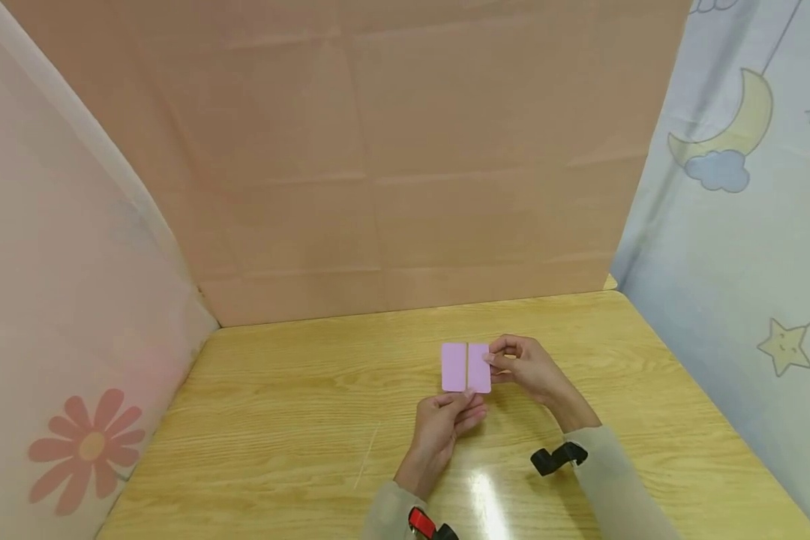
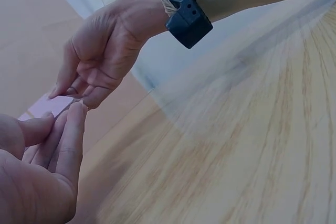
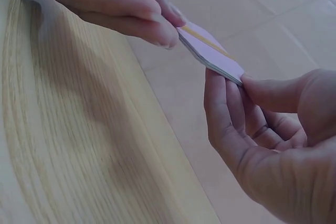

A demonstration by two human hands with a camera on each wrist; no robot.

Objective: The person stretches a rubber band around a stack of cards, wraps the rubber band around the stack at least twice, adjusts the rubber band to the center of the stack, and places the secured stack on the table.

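Both hands hold a thin stack of pink cards point(image 1: 454, 367) with rounded corners, raised above the table. A narrow yellowish rubber band point(image 1: 467, 366) runs across its middle, and layered edges show in the right wrist view. My left hand point(image 1: 439, 427) pinches the near edge close to the band, thumb on top and fingers beneath. On the right side, my right hand point(image 1: 526, 369) grips the stack between thumb and fingers. In the left wrist view, fingers of both hands cover much of the cards point(image 2: 58, 103).
The wood-grain table point(image 1: 283, 420) spreads out below the hands. A plain peach cloth point(image 1: 391, 165) stands behind it. Printed cloths hang at the sides, one with a flower point(image 1: 84, 450), the other with a moon point(image 1: 736, 124) and star.
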